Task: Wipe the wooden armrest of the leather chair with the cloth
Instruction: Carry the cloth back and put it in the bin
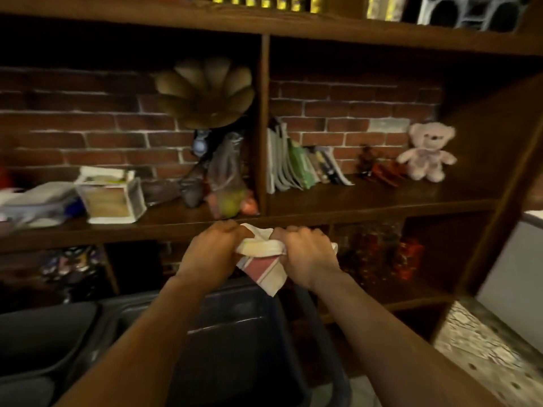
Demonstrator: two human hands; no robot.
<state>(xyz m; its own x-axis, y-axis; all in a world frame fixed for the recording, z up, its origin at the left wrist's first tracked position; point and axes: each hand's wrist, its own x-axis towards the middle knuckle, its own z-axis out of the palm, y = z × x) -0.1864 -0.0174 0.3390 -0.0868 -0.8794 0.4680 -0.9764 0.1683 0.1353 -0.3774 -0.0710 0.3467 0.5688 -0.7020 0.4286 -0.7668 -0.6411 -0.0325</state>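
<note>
A cream cloth (263, 261) with a red block and stripes is bunched between both my hands, a corner hanging down. My left hand (213, 249) grips its left end and my right hand (308, 254) grips its right end, both fists closed, held in front of the edge of a wooden shelf. Below my arms lies a dark chair (235, 348) with a dark rail (320, 333) running down its right side. I cannot tell whether that rail is the wooden armrest.
A dark wooden shelving unit (367, 207) with a brick back fills the view. On it stand a gramophone horn (205, 92), a white box (113, 195), leaning books (296, 165) and a pink teddy bear (427, 151). A white surface (511, 274) is at right.
</note>
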